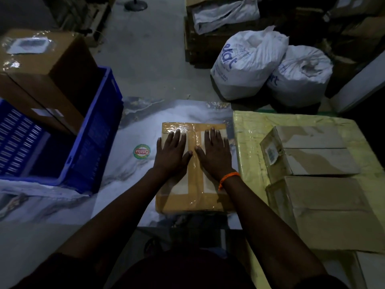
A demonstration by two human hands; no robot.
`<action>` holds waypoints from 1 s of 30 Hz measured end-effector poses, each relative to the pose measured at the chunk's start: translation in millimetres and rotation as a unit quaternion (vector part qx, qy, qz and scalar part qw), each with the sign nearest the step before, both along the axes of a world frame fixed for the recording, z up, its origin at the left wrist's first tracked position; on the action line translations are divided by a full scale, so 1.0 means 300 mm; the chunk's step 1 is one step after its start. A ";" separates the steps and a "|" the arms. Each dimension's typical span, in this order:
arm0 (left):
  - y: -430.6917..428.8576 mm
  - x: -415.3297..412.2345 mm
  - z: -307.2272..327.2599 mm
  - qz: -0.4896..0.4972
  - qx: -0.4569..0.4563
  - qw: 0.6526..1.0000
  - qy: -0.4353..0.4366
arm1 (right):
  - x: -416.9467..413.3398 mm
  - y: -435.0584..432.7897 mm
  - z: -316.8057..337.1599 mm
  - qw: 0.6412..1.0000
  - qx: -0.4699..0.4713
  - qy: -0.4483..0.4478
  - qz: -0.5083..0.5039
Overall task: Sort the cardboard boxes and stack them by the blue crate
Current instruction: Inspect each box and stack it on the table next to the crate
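A flat tan cardboard box, sealed with clear tape, lies on the marbled sheet in the middle. My left hand and my right hand rest flat on its top, side by side, fingers spread, gripping nothing. The blue crate stands at the left with a tall brown box leaning in it. Two pale cardboard boxes, one behind and one nearer, sit on a big yellow-wrapped box at the right.
Two white sacks stand on the floor beyond the boxes. A dark carton with a white bag on it is at the back. A stand base sits far back on the grey floor.
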State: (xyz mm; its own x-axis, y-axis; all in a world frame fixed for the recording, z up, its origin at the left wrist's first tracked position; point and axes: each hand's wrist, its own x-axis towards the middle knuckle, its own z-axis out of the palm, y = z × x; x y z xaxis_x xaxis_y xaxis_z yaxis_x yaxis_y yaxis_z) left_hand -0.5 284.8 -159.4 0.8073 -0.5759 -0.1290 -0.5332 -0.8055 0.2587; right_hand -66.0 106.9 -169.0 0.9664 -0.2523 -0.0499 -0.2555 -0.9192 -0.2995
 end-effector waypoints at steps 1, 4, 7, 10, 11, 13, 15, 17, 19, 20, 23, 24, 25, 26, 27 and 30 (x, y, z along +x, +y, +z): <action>0.004 0.004 -0.009 -0.005 0.001 1.000 -0.008 | -0.006 0.001 -0.007 1.000 -0.006 -0.007 0.003; 0.020 0.009 -0.038 -0.018 0.006 0.999 -0.026 | -0.007 -0.004 -0.030 1.000 -0.023 -0.015 0.012; 0.016 0.016 -0.048 -0.021 0.013 0.999 -0.028 | 0.004 -0.008 -0.039 1.000 -0.029 -0.003 0.009; 0.022 0.016 -0.053 -0.027 0.002 0.999 -0.033 | 0.003 -0.008 -0.036 1.000 -0.025 0.008 0.012; 0.026 0.007 -0.052 -0.028 -0.004 0.999 -0.037 | -0.004 -0.009 -0.030 1.000 -0.019 0.008 0.014; 0.037 -0.039 -0.046 -0.022 -0.009 0.999 -0.048 | -0.035 -0.004 -0.021 1.000 -0.004 0.009 0.025; 0.053 -0.126 -0.038 -0.028 -0.014 0.998 -0.058 | -0.100 0.017 -0.020 0.999 0.011 0.001 0.037; 0.080 -0.219 -0.045 -0.049 -0.024 0.996 -0.071 | -0.191 0.047 -0.033 0.999 0.001 -0.020 0.046; 0.109 -0.297 -0.062 -0.066 -0.038 0.994 -0.084 | -0.283 0.073 -0.052 0.998 -0.020 -0.038 0.051; 0.122 -0.328 -0.072 -0.068 -0.048 0.992 -0.093 | -0.321 0.082 -0.061 0.997 -0.029 -0.045 0.052; 0.147 -0.385 -0.087 -0.065 -0.054 0.991 -0.105 | -0.393 0.101 -0.078 0.996 -0.052 -0.054 0.049; 0.148 -0.391 -0.084 -0.066 -0.051 0.991 -0.105 | -0.402 0.104 -0.074 0.996 -0.056 -0.050 0.050; 0.148 -0.391 -0.086 -0.069 -0.049 0.991 -0.103 | -0.405 0.106 -0.071 0.996 -0.058 -0.045 0.051; 0.145 -0.390 -0.086 -0.070 -0.045 0.992 -0.099 | -0.406 0.107 -0.068 0.996 -0.061 -0.040 0.053; 0.143 -0.387 -0.087 -0.069 -0.044 0.992 -0.095 | -0.403 0.107 -0.068 0.996 -0.066 -0.032 0.055; 0.142 -0.388 -0.099 -0.068 -0.042 0.993 -0.092 | -0.392 0.106 -0.068 0.995 -0.082 -0.001 0.060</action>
State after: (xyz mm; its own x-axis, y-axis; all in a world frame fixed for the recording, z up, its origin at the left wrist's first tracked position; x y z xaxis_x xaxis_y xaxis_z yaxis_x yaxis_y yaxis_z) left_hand -117.0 327.3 -189.3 0.7264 -0.6840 0.0664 -0.6803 -0.7019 0.2110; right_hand -183.7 138.8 -189.6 0.9900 -0.1402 -0.0165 -0.1411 -0.9796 -0.1433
